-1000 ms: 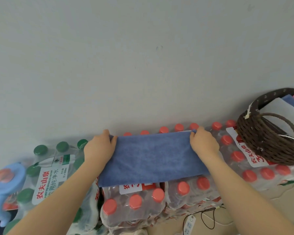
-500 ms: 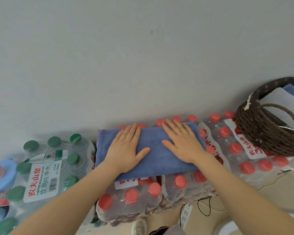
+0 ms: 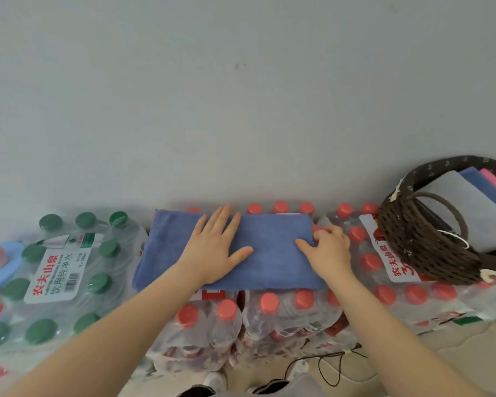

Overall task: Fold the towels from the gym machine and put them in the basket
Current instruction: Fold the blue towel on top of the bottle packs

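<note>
Since half a second ago my right hand (image 3: 328, 250) has slid off the middle of the blue towel (image 3: 269, 247) to its right end, and its grip is now curled over that edge, thumb on top and fingers tucked at the side. My left hand (image 3: 214, 247) has stayed flat on the cloth, fingers straight and spread, pressing it down. Under both palms the towel lies folded into a long strip across the red-capped water bottle packs (image 3: 269, 310), against the wall (image 3: 241, 96). Just left of my left hand sits the green-capped bottle pack (image 3: 63, 270). Right of my right grip, near but not touching, the brown woven basket (image 3: 421, 247) rests on the bottles, holding folded towels (image 3: 470, 207) in grey, blue and pink.
</note>
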The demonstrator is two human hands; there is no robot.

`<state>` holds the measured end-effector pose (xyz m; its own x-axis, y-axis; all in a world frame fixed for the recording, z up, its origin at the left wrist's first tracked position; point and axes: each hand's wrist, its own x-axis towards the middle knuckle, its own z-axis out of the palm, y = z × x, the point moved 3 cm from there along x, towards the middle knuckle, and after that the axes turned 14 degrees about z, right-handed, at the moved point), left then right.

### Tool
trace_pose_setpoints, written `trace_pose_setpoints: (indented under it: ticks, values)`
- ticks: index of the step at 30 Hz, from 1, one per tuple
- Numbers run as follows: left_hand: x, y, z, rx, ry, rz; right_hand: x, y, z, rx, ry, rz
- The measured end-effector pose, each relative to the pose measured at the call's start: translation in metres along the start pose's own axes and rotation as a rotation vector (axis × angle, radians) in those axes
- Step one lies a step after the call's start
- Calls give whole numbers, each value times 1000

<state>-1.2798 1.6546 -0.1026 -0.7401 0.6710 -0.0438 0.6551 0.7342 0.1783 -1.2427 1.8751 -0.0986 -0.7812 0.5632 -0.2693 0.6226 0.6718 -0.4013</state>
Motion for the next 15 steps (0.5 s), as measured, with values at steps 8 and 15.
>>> trace_pose_setpoints:
  ticks: [8, 15]
  values:
    - [38, 71, 5, -24, -68, 180, 22, 14, -38, 436, -67, -18]
    - [64, 93, 15, 0, -152, 186, 40, 31, -45, 765, -364, 212]
